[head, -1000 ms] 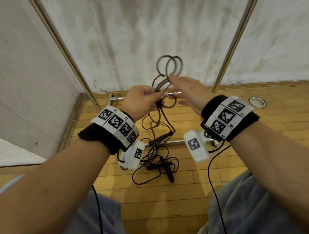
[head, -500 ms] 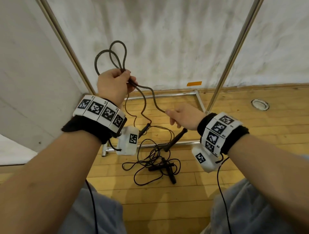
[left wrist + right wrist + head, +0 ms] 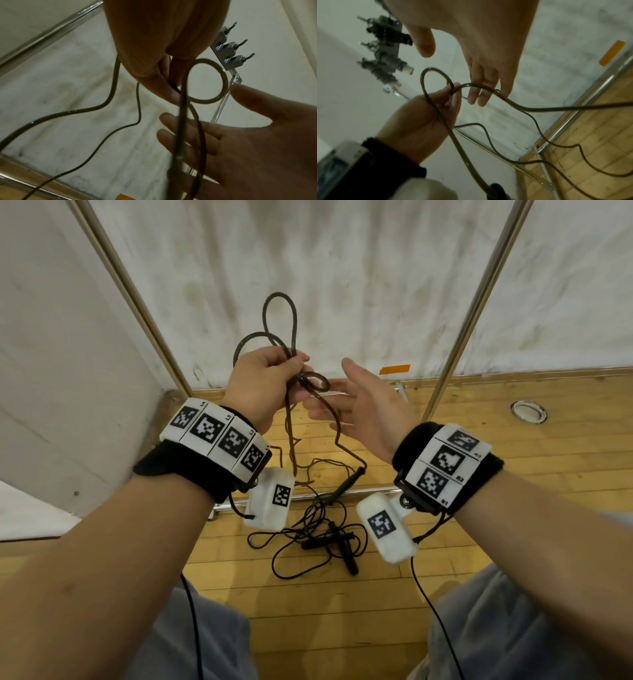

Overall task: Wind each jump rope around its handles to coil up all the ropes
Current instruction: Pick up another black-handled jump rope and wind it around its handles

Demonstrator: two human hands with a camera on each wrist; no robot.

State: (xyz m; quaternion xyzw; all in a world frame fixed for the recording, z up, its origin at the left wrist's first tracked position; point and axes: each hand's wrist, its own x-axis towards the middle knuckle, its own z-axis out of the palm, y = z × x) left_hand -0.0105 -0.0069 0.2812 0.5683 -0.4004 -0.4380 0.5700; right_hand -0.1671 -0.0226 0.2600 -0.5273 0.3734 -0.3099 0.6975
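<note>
Wooden floor (image 3: 513,508) below: rope loops (image 3: 279,337) are pinched in left hand (image 3: 263,385), right hand (image 3: 363,409) spread; next loop probably to be gathered

Black wristbands (image 3: 191,470) carry white coded tags, white camera pods (image 3: 270,498) trail black cables, trousers perhaps grey.

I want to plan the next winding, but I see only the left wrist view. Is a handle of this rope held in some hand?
Observer: No. The head view shows one handle of the held rope down near the floor, gripped by nobody.
Operator: Do other ropes wait?
Observer: Yes. A tangled pile of black rope with handles lies on the floor, below the hands.
Operator: How much is gathered?
Observer: Two loops stand up above the left hand, which grips them.
</note>
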